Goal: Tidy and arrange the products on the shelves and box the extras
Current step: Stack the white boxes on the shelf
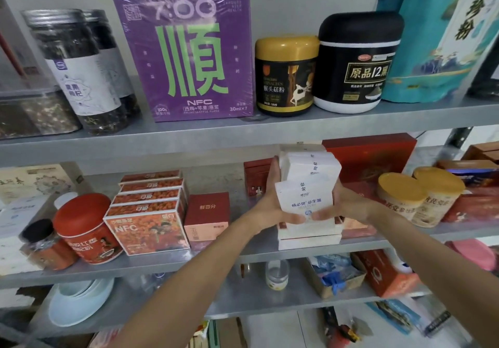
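Midway through the tidy-up, by the look of it — white boxes [307, 174] held at the middle shelf [216, 255].
Left hand [271, 201] and right hand [344, 203] grip the tilted stack by its sides, just over flat boxes [310, 238] at the shelf's front. Orange cartons [151, 201] already stand in a row; the lower shelf [243, 293] looks jumbled — no extras visibly boxed yet.

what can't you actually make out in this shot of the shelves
All from the head view:
- The count of white probiotic boxes is unclear; the left hand and right hand cover the bundle's sides.
- The red gift box has its lower front hidden by that bundle.
- The teal bag is cut off by the top and right edges.
- The rear clear jar has its label hidden by the front jar.
- The small red item is too blurred to identify.
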A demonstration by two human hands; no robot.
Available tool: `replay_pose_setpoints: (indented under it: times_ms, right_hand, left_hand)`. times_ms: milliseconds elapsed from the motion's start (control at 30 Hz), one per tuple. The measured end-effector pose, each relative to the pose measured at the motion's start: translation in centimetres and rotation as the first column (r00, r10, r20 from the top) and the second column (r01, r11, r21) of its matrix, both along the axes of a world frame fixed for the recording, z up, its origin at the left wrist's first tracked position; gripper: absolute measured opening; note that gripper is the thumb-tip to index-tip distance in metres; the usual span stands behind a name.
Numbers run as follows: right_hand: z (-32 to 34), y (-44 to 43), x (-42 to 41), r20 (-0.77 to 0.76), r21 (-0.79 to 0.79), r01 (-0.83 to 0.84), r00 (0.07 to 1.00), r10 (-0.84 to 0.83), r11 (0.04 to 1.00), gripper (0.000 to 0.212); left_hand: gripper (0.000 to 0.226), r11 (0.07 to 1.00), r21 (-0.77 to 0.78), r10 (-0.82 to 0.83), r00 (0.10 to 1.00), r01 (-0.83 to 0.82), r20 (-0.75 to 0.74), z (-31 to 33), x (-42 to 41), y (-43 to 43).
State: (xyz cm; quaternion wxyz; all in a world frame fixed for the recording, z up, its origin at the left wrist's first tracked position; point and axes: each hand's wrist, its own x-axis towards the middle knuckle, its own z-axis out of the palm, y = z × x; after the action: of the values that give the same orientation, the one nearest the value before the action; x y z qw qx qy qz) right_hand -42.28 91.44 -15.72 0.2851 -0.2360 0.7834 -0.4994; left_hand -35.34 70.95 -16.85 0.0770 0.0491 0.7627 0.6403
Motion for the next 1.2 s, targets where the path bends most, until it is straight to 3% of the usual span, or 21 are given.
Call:
replay_pose_setpoints:
  times_ms: [133,333,533,633,733,867,1000,1200]
  right_hand:
    - [-2.4,0.0,-0.2,0.025,0.072,0.014,1.0,-0.016,0.997,0.108]
    - [-4.5,-1.1,-0.3,0.054,-0.024,0.058,0.997,-0.056,0.998,0.12]
    - [-0.6,-3.3,-0.2,0.048,-0.107,0.143,0.989,-0.139,0.984,0.091]
    - [0.6,-5.8,0.0,0.127,-0.06,0.069,0.99,-0.061,0.996,0.086]
    - [0.9,-8.3,0.1,0.2,0.013,-0.015,0.98,0.012,1.0,0.078]
    - [1.8,-10.7,-0.3,0.254,0.086,0.011,0.967,-0.032,0.996,0.081]
    - [2.3,-11.6,-0.5,0.325,0.071,-0.02,0.946,-0.004,0.997,0.082]
    - [1.2,-11.9,-0.6,0.452,0.099,0.052,0.887,-0.092,0.994,0.098]
  left_hand:
    - [0.105,0.988,-0.138,-0.049,0.992,0.065,0.112,-1.9,-0.9,0.2]
    - [0.101,0.999,0.049,-0.011,0.993,0.006,0.119,-3.5,-0.3,0.6]
    - [0.061,0.955,0.228,0.165,0.978,-0.191,0.128,0.6,-0.3,-0.5]
    - [0.047,0.952,0.158,0.218,0.945,-0.26,0.243,2.4,0.2,-3.1]
    - [0.053,0.95,0.032,0.277,0.883,-0.311,0.379,3.5,1.0,-5.7]
    - [0.055,0.934,0.009,0.307,0.812,-0.358,0.496,3.6,1.3,-7.1]
    - [0.053,0.931,-0.042,0.329,0.784,-0.362,0.527,4.3,1.3,-8.3]
    - [0.079,0.938,-0.09,0.323,0.755,-0.334,0.571,2.7,0.3,-8.6]
